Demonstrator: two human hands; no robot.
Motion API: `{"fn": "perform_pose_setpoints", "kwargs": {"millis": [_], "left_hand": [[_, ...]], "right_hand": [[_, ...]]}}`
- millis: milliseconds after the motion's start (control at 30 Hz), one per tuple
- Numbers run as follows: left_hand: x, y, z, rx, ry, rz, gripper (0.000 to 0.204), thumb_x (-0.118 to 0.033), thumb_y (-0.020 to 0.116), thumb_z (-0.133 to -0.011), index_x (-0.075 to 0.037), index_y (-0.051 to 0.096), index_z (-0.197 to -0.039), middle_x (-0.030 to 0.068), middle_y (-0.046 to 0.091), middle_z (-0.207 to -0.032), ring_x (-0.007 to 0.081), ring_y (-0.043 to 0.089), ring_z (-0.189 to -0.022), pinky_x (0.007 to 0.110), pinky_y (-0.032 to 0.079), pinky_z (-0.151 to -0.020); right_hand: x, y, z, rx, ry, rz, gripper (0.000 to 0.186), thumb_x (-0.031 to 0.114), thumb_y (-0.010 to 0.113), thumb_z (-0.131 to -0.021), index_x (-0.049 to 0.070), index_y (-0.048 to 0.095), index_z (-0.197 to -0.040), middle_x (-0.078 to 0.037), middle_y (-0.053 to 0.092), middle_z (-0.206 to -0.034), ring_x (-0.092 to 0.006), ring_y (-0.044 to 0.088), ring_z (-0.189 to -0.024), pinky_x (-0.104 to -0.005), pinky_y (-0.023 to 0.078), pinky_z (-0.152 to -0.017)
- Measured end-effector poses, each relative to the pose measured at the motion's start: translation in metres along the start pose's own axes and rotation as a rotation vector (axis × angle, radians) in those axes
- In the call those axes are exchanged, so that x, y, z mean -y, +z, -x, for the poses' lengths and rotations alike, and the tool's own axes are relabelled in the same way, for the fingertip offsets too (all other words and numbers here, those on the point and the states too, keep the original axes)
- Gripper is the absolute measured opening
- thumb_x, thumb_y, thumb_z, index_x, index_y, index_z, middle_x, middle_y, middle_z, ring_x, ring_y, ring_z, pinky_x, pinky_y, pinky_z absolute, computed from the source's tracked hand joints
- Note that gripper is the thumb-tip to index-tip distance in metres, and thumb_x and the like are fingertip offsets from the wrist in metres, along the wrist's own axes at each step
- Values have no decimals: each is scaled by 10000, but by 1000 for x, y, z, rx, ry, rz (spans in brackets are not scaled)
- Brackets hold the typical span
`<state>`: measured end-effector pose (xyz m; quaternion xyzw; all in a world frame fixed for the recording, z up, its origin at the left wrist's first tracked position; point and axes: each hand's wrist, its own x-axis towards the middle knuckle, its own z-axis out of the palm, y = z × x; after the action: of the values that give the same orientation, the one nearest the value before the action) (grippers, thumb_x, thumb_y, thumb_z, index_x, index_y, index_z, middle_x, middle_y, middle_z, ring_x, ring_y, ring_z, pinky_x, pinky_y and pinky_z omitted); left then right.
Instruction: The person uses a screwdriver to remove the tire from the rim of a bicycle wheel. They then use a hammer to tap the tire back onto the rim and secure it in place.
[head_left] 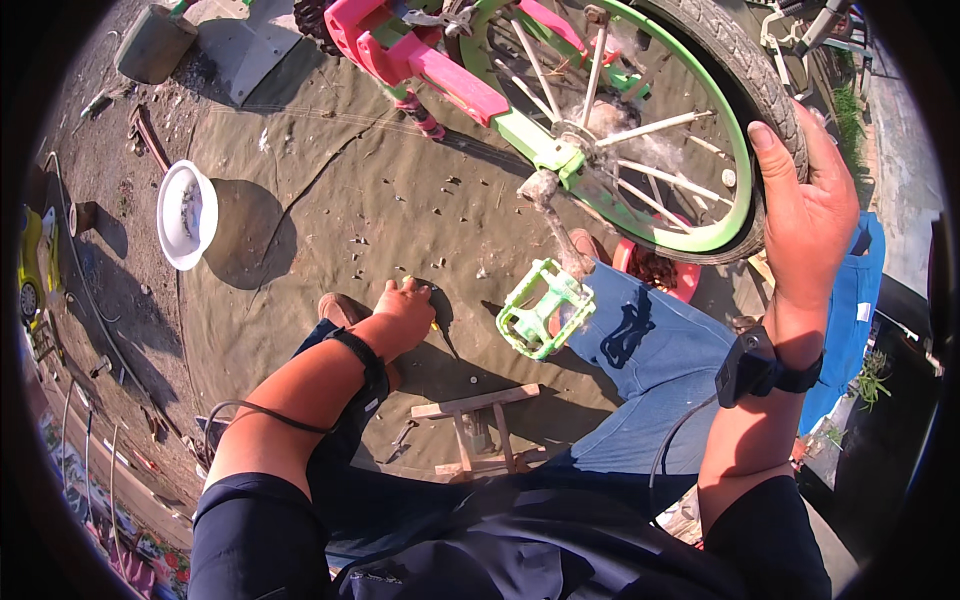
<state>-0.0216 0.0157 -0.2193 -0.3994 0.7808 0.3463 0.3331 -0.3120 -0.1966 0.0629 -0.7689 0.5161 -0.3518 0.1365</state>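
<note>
My right hand (812,210) grips the black tyre (745,70) of a small bicycle wheel, thumb on the near side and fingers wrapped over the tread. The wheel has a green rim (690,240) and pale spokes; grey fluff clings about its hub. A pink and green frame arm (455,85) runs to the hub. Below it, a dirty crank carries a light green pedal (545,310) in front of my jeans. My left hand (402,315) is low over the ground cloth, fingers curled round what looks like a thin screwdriver (436,326) with a yellow handle, mostly hidden.
A brown cloth (330,190) with scattered small bits covers the ground. A white bowl (187,215) stands at the left, a grey bucket (156,45) at the far left. A red bowl (680,275) sits behind the pedal. A small wooden stool (475,402) is between my legs.
</note>
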Motion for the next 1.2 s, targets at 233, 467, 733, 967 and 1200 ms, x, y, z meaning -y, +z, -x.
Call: {"fn": "perform_pose_setpoints", "kwargs": {"millis": [233,467,733,967,1200], "left_hand": [[15,27,-23,75,83,-74,303,-264,672,-838,-239,754,-1129,72,425,-1527,342,307,-1456,552,372,-1045],[31,36,-26,16,79,-113,273,-245,643,-845,-207,775,-1081,91,447,-1497,329,399,-1367,471,412,-996],[38,56,-34,-10,82,3,183,-228,666,-806,-164,779,-935,101,572,-1194,307,536,-1165,426,494,-877],[24,24,-8,103,212,153,401,-170,655,-826,-122,629,-1224,202,662,-1077,356,684,-1003,454,565,-825],[32,-30,44,275,11,720,577,-311,601,-850,-54,553,-1365,146,722,-970,234,715,-886,343,559,-743]], "right_hand": [[7,-5,-2,31,52,140,350,78,778,-845,-49,667,-1151,-107,694,-988,-190,636,-907,-300,493,-846],[4,-11,-6,13,35,236,380,93,814,-749,-37,692,-1084,-172,700,-968,-288,682,-876,-355,524,-811],[8,-11,-17,122,20,196,377,110,823,-738,-19,695,-1068,-171,696,-887,-313,663,-788,-366,525,-723],[11,-11,-18,123,78,103,341,165,800,-790,-7,690,-1063,-160,692,-909,-305,668,-807,-370,527,-737],[-4,-6,-17,31,-38,-52,289,180,795,-808,-14,700,-1000,-160,687,-843,-303,673,-750,-363,527,-684]]}}
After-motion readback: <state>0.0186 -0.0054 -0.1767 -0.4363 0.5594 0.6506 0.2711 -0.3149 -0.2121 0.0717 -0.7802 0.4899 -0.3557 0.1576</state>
